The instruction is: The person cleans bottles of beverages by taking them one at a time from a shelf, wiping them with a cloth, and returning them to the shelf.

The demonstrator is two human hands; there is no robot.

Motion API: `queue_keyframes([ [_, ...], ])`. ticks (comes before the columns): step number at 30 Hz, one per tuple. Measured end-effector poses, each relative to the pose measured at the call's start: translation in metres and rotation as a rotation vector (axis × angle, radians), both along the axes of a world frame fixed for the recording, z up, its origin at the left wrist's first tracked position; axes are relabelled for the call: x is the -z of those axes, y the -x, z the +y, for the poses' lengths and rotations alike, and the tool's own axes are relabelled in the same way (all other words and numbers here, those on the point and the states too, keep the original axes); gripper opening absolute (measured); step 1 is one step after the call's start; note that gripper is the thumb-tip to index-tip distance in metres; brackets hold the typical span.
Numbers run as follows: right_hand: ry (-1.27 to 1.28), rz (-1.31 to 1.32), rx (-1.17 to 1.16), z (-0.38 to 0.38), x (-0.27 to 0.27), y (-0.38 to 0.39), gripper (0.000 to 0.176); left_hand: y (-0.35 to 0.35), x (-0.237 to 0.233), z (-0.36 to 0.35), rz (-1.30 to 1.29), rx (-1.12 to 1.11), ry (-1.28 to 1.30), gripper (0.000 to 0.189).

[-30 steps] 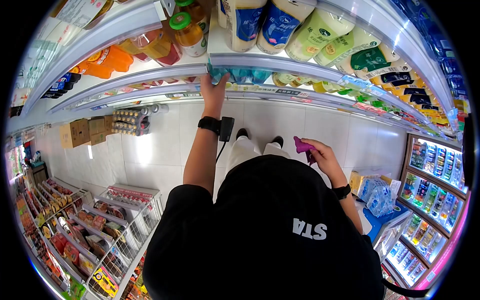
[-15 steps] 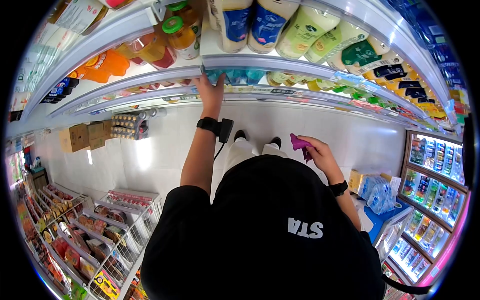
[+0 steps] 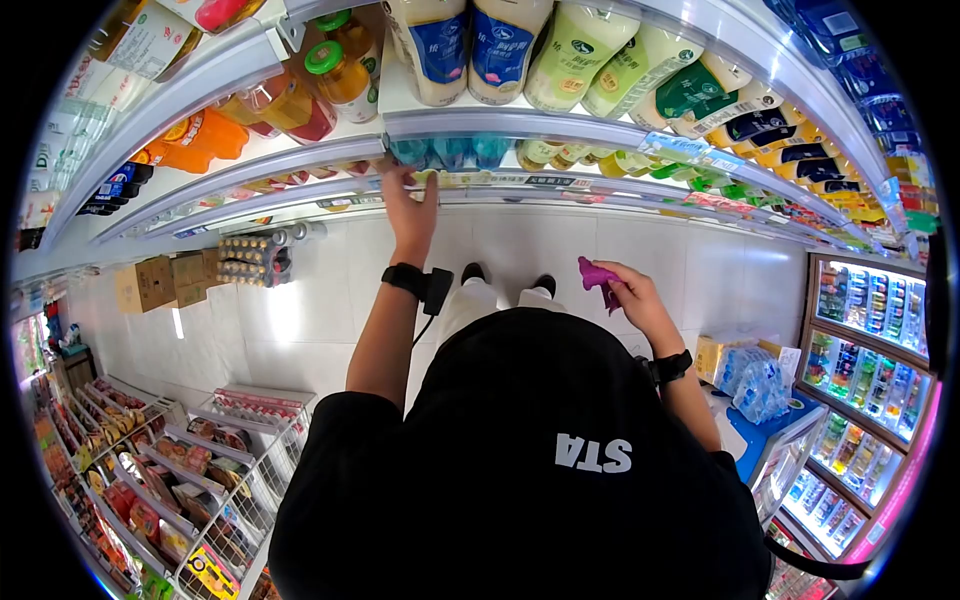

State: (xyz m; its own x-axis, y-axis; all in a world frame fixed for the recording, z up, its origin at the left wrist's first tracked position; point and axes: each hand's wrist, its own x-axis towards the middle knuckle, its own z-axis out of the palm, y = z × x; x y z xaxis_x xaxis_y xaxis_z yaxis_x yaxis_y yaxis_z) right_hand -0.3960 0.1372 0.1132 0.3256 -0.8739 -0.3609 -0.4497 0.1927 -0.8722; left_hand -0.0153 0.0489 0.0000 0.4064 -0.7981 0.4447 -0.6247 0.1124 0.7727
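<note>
My left hand is raised to the front edge of a lower drinks shelf. Its thumb stands apart from the fingers, and I see nothing held between them. Just beyond it is a row of teal bottles under the shelf above. A shelf label strip runs beside the thumb. My right hand is closed around a crumpled purple cloth, held out over the floor at my right side. On the shelf above stand milk-tea bottles with blue labels and a green-capped jar.
Cardboard boxes and a wrapped pack of bottles sit on the floor at left. A wire rack of packaged food is behind me on the left. Glass-door fridges and a blue-topped unit stand at right.
My left hand has drawn back slightly from the shelf, and its thumb has come down from the teal bottles. The right hand keeps hold of the purple cloth, with little movement.
</note>
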Motion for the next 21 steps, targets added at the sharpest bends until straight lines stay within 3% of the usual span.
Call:
queue_keyframes([
  [1,0.021,0.026,-0.027,-0.002,0.000,0.001,0.036,0.006,-0.013,0.002,-0.005,0.001,-0.002,0.053],
  [3,0.046,0.049,-0.051,-0.001,0.000,0.002,0.036,0.024,-0.040,-0.002,0.279,0.132,-0.224,0.061],
  [5,0.014,0.019,-0.044,0.000,-0.001,0.001,0.036,0.034,-0.054,-0.012,0.242,0.108,-0.152,0.063],
  [8,0.015,-0.010,-0.025,0.003,0.001,0.005,0.036,0.041,-0.069,-0.028,0.198,0.103,-0.266,0.063],
  [13,-0.027,-0.037,0.003,0.004,0.002,0.013,0.035,0.036,-0.081,-0.044,0.407,0.097,-0.490,0.064],
  [20,0.017,-0.031,-0.007,0.000,0.002,0.019,0.034,0.031,-0.076,-0.024,0.279,0.078,-0.350,0.052],
  [21,0.018,-0.035,-0.006,-0.001,0.002,0.019,0.034,0.030,-0.077,-0.020,0.129,0.088,-0.373,0.049],
])
